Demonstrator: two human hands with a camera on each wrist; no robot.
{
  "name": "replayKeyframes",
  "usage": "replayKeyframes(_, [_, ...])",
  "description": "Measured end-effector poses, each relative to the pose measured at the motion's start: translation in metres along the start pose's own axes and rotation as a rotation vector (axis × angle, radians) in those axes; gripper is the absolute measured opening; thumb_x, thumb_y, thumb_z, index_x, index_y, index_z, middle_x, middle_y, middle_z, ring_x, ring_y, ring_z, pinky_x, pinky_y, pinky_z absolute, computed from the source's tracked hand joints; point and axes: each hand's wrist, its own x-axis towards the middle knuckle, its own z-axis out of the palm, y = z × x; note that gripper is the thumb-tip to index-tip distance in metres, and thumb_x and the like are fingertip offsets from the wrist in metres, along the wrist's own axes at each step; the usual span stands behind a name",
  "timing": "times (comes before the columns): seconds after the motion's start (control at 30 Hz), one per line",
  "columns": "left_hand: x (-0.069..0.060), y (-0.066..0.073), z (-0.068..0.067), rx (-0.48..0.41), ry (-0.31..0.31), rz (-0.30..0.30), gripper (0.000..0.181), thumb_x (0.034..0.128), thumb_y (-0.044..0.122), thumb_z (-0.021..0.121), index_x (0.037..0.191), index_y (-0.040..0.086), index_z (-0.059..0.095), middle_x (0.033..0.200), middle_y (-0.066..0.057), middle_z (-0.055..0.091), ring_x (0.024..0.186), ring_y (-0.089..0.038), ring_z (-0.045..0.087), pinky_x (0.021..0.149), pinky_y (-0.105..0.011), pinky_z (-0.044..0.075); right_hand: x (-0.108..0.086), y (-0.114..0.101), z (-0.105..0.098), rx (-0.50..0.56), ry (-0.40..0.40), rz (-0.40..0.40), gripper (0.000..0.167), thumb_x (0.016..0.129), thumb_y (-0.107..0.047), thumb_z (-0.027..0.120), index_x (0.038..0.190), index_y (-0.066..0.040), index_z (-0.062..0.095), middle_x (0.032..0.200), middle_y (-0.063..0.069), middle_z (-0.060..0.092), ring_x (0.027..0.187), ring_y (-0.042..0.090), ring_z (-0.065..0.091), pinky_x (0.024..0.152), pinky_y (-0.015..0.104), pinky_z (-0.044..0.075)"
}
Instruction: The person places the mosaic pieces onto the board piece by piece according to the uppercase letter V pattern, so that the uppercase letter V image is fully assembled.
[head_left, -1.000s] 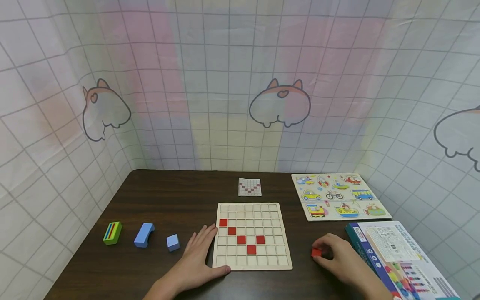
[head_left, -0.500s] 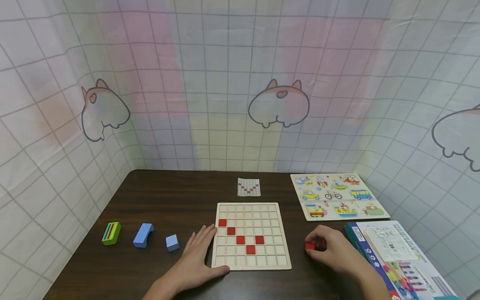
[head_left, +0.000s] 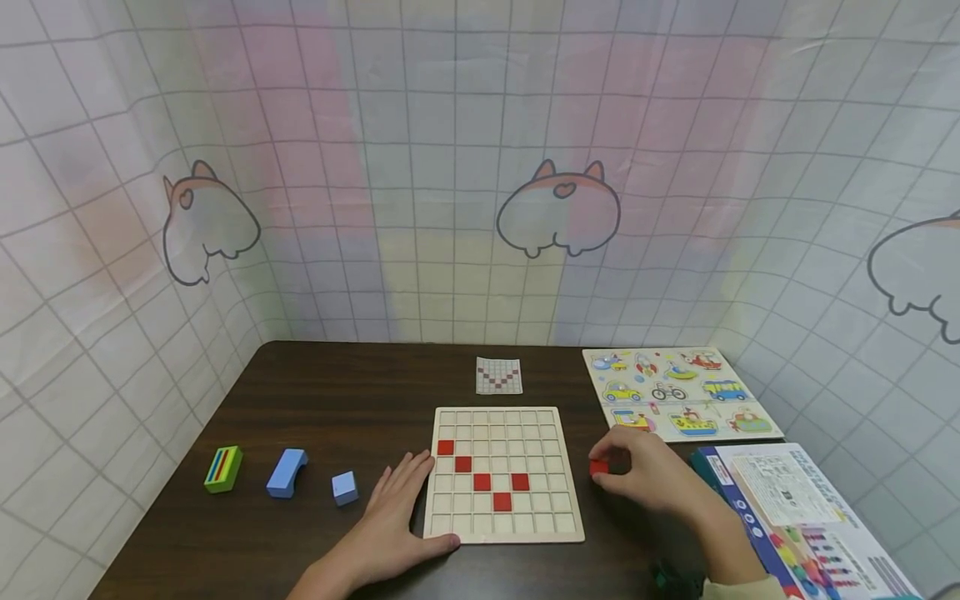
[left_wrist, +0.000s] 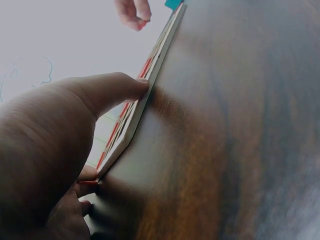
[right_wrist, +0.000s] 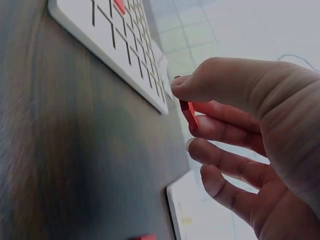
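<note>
A pale wooden grid board [head_left: 525, 527] lies on the dark table, several red square tiles set in its cells. My left hand [head_left: 390, 525] rests at its left side with fingers spread and fairly straight; the thumb [left_wrist: 117, 90] touches the near edge in the left wrist view. Right of the board, my right hand [head_left: 648, 471] pinches a red square tile [right_wrist: 189, 114] between thumb and index finger, off the table. The other fingers stay loosely bent. Behind the board lies a small pattern card [head_left: 498, 377] with a V of coloured squares.
To the left stand a blue cube [head_left: 345, 488], a blue arch block [head_left: 287, 473] and a green block [head_left: 223, 468] with coloured stripes. A picture puzzle board [head_left: 693, 392] and a box [head_left: 802, 508] occupy the right side. A patterned cloth [head_left: 450, 167] hangs behind.
My right hand has moved left and away from me, carrying the red tile closer to the board's right edge. The left hand has stayed in place.
</note>
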Motion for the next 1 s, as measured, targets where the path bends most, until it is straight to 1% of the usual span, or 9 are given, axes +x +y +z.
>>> replayKeyframes(0.2, [-0.001,0.001,0.000,0.001,-0.007,-0.009,0.129,0.0774,0.083,0.084,0.176,0.018,0.033,0.183,-0.004,0.034,0.175,-0.034,0.015,0.140,-0.067,0.008,0.016,-0.005,0.006,0.022,-0.032,-0.029,0.021,0.093,-0.021,0.092,0.109,-0.021,0.079,0.104,-0.009,0.072,0.092,0.010,0.068,0.082,0.027,0.061])
replayKeyframes(0.27, [-0.001,0.001,0.000,0.002,-0.008,-0.009,0.129,0.0773,0.083,0.083,0.176,0.018,0.033,0.183,-0.004,0.034,0.175,-0.034,0.015,0.140,-0.068,0.009,0.020,-0.006,0.008,0.013,-0.038,-0.043,0.020,0.093,-0.020,0.091,0.109,-0.020,0.079,0.104,-0.009,0.072,0.092,0.011,0.067,0.082,0.028,0.061])
replayKeyframes(0.43, [0.000,0.000,0.000,0.011,-0.006,-0.004,0.129,0.0780,0.083,0.083,0.176,0.018,0.032,0.183,-0.004,0.034,0.175,-0.034,0.015,0.140,-0.067,0.009,0.031,-0.007,0.012,0.006,-0.054,-0.050,0.020,0.093,-0.022,0.092,0.110,-0.019,0.081,0.104,-0.009,0.073,0.094,0.011,0.067,0.084,0.028,0.061])
replayKeyframes(0.57, [-0.001,0.001,0.000,0.007,-0.006,-0.004,0.128,0.0783,0.083,0.083,0.176,0.017,0.032,0.183,-0.004,0.034,0.175,-0.034,0.015,0.140,-0.068,0.008,0.038,-0.009,0.016,0.041,-0.068,-0.067,0.021,0.094,-0.021,0.091,0.112,-0.016,0.081,0.106,-0.008,0.074,0.094,0.011,0.068,0.084,0.027,0.061])
replayKeyframes(0.7, [-0.001,0.002,-0.001,0.000,-0.011,-0.004,0.127,0.0789,0.081,0.084,0.176,0.017,0.032,0.183,-0.004,0.034,0.175,-0.034,0.015,0.140,-0.068,0.008,0.043,-0.011,0.022,0.055,-0.074,-0.088,0.021,0.095,-0.022,0.090,0.112,-0.017,0.081,0.107,-0.006,0.074,0.093,0.013,0.068,0.082,0.027,0.060])
replayKeyframes(0.87, [-0.003,0.003,-0.003,-0.012,-0.005,0.007,0.126,0.0797,0.079,0.085,0.176,0.017,0.032,0.183,-0.005,0.034,0.175,-0.035,0.016,0.139,-0.069,0.008,0.050,-0.012,0.030,0.037,-0.085,-0.072,0.021,0.095,-0.026,0.090,0.112,-0.020,0.080,0.104,-0.007,0.072,0.092,0.017,0.067,0.079,0.025,0.057])
replayKeyframes(1.0, [-0.004,0.002,-0.003,-0.012,-0.002,0.018,0.126,0.0802,0.078,0.085,0.176,0.017,0.032,0.183,-0.005,0.034,0.175,-0.035,0.016,0.139,-0.069,0.008,0.054,-0.015,0.034,0.056,-0.095,-0.075,0.020,0.094,-0.023,0.091,0.110,-0.020,0.079,0.099,-0.005,0.071,0.088,0.020,0.065,0.074,0.024,0.053])
